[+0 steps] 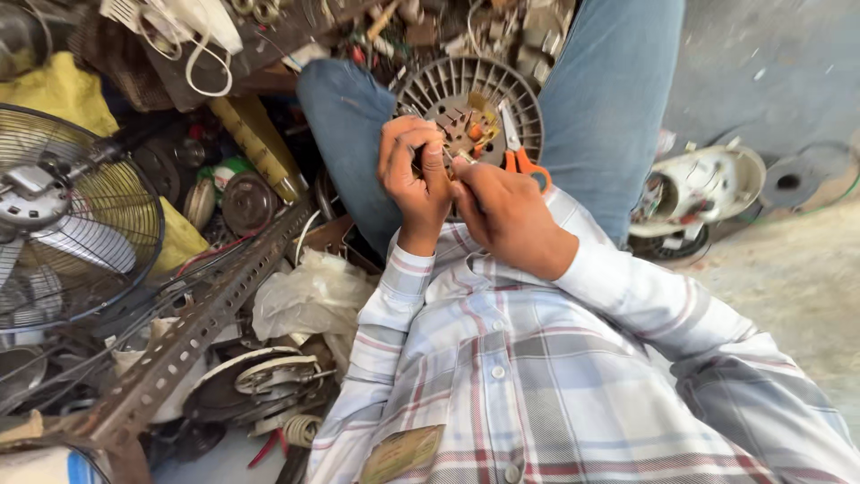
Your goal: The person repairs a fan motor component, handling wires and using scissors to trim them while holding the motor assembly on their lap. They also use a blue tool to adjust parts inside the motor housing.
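Both hands meet over the round ribbed fan motor housing (466, 112) resting between the person's knees. The left hand (414, 170) pinches a small wire at the housing's near edge; the right hand (506, 211) is closed beside it, touching orange-handled scissors (518, 148) whose blades point far.

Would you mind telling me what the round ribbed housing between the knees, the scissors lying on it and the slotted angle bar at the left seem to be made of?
The round ribbed housing looks like grey moulded plastic, matte, with thin even radial ribs, though cast metal is possible. The scissors have shiny steel-looking blades and glossy orange handles, probably plastic. The slotted angle bar looks like steel: brown, rusty and dull.
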